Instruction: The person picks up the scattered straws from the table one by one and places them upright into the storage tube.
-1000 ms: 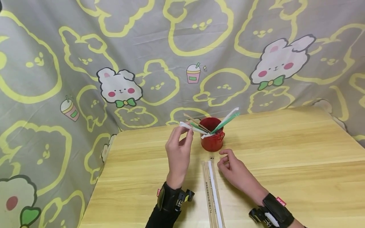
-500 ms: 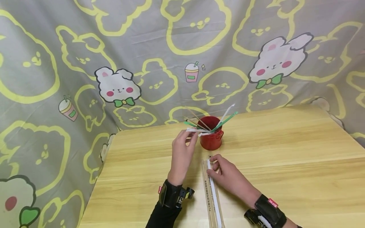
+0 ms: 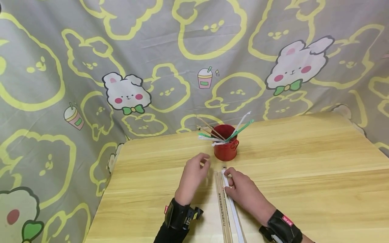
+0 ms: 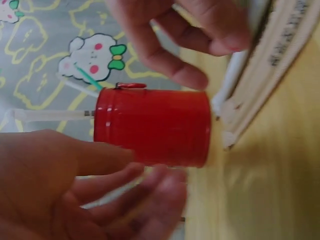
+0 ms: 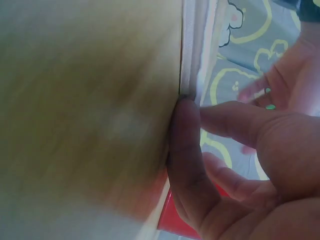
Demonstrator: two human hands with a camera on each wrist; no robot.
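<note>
In the head view a slim white paper-wrapped straw (image 3: 235,217) lies lengthwise on the table, and my right hand (image 3: 250,193) pinches it near its far end. The right wrist view has the thumb and index finger closing on that edge. Flat paper-sleeved sticks with dark printing (image 3: 223,207) lie along the straw's left side. My left hand (image 3: 194,173) hovers left of these, fingers loosely bent and holding nothing. Just beyond both hands stands a small red bucket (image 3: 225,153). Green and white wrapped straws (image 3: 243,126) and thin brown sticks (image 3: 206,123) lean out of it.
The light wood table (image 3: 304,162) extends widely to both sides. A grey curtain (image 3: 170,44) with yellow outlines and white rabbits hangs behind and along the left. Each wrist wears a black strap with a small camera (image 3: 194,213).
My left hand has let go of a white straw in the bucket and drawn back toward me. My right hand has moved left onto the white straw on the table, which has shifted slightly right.
</note>
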